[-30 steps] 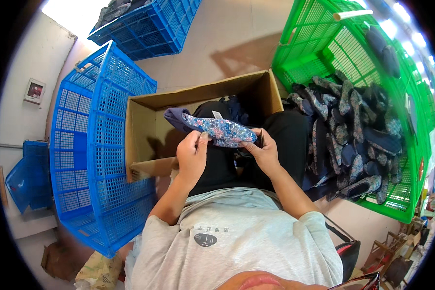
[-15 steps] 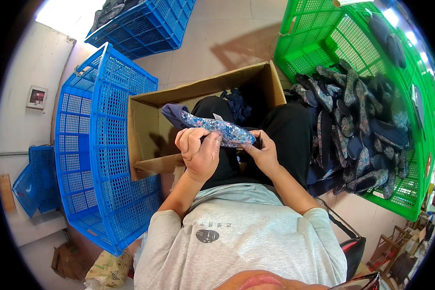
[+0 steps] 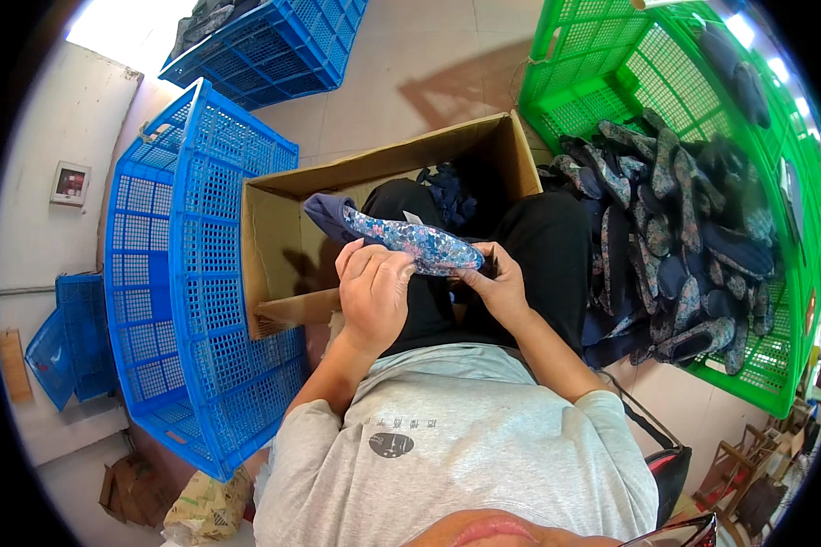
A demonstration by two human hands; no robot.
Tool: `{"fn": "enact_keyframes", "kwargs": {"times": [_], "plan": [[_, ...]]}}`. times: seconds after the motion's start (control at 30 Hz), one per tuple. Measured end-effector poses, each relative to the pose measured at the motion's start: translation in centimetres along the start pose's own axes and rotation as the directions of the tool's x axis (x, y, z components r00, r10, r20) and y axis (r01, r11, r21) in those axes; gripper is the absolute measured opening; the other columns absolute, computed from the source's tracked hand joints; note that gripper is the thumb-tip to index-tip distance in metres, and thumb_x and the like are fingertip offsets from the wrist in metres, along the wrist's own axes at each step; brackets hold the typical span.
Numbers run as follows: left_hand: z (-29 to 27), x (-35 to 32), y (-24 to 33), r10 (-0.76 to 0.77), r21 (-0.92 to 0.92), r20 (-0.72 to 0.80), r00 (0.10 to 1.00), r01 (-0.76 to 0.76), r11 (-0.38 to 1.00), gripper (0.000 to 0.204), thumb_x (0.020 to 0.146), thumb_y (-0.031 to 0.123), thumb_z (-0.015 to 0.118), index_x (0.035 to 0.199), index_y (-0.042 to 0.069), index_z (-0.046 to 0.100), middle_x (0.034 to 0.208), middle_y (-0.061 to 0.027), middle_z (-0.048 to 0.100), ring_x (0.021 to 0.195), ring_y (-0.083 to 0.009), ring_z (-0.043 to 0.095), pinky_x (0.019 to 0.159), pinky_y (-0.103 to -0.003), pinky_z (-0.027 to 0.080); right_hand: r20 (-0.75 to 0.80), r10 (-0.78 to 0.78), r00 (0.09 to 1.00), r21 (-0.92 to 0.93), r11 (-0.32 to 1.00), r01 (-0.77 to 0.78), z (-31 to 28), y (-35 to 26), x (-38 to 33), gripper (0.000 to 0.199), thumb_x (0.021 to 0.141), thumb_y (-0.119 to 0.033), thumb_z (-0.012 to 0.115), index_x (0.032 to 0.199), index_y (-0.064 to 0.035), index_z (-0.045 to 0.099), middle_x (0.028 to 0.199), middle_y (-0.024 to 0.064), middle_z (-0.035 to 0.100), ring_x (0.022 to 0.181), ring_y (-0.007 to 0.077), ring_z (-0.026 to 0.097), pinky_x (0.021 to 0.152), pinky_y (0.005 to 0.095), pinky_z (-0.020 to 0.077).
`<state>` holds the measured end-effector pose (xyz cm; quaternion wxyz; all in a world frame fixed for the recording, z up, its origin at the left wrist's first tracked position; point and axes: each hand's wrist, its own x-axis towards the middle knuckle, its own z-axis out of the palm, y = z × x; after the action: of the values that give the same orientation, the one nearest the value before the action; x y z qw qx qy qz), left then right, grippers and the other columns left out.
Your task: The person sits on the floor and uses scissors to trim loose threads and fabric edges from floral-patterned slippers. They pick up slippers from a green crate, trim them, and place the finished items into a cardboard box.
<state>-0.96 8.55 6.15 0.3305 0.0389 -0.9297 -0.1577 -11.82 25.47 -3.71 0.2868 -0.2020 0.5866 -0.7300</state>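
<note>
A blue floral cloth slipper (image 3: 410, 239) with a plain navy end is stretched sideways above my lap. My left hand (image 3: 374, 290) is closed on its near edge around the middle, with the thumb against the cloth. At the slipper's right tip, my right hand (image 3: 500, 281) pinches it between thumb and fingers. A small pale tag (image 3: 413, 219) sticks up from the slipper's far edge. Underneath, an open cardboard box (image 3: 274, 246) stands around my knees, with dark navy cloth pieces (image 3: 449, 193) inside.
To the right, a green plastic crate (image 3: 739, 365) holds a heap of similar floral and navy slippers (image 3: 666, 255). A blue crate (image 3: 237, 182) stands on its side at the left. Farther off at the upper left is another blue crate (image 3: 292, 55) with dark items.
My left hand has shifted slightly and turned, its fingers now more behind the slipper. The slipper has tilted a little, so more of its floral side shows. My right hand keeps its pinch.
</note>
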Motion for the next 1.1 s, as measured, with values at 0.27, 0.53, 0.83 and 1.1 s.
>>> {"fn": "enact_keyframes", "kwargs": {"times": [0.27,0.53,0.83,1.1], "plan": [[-2.8,1.7,0.9,-0.07,0.018,0.183,0.981,0.068,0.998,0.008,0.081,0.003,0.066,0.09,0.004,0.065,0.084,-0.0101,0.063,0.085,-0.0312,0.059,0.08,-0.042,0.044,0.008,0.009,1.0,0.015,1.0,-0.009,-0.1,0.1,-0.1,0.025,0.086,-0.002,0.074,0.109,-0.0021,0.063,0.1,-0.0011,0.064,0.089,0.0053,0.058,0.081,0.0221,0.0487],[-2.7,4.4,0.4,-0.02,-0.227,0.103,0.995,0.043,0.973,0.006,0.086,0.003,0.06,0.092,0.002,0.059,0.09,-0.0134,0.058,0.089,-0.0338,0.055,0.082,-0.041,0.042,0.068,0.005,0.998,0.055,0.998,-0.009,-0.1,-0.1,-0.3,0.03,0.089,0.0,0.07,0.116,0.0017,0.057,0.108,0.0081,0.064,0.096,0.0146,0.066,0.088,0.03,0.055],[-1.3,8.1,-1.4,0.14,-0.564,0.344,0.928,0.086,0.821,0.007,0.091,0.007,0.059,0.089,0.002,0.055,0.088,-0.0112,0.052,0.084,-0.0279,0.052,0.079,-0.033,0.043,0.113,-0.07,0.991,-0.187,0.978,0.09,-1.0,-1.0,-0.7,0.035,0.083,-0.004,0.077,0.115,-0.0034,0.065,0.111,0.0057,0.066,0.099,0.0138,0.062,0.089,0.028,0.0487],[1.3,5.7,-2.5,-0.099,-0.668,0.657,0.747,0.638,0.383,0.015,0.098,0.015,0.056,0.089,0.004,0.054,0.089,-0.0018,0.049,0.086,-0.0123,0.046,0.08,-0.026,0.038,0.311,-0.001,0.951,-0.03,0.999,0.011,-2.9,-3.9,0.4,0.045,0.095,-0.024,0.067,0.132,-0.0048,0.053,0.11,0.0098,0.068,0.102,0.0175,0.063,0.093,0.0299,0.0479]]}}
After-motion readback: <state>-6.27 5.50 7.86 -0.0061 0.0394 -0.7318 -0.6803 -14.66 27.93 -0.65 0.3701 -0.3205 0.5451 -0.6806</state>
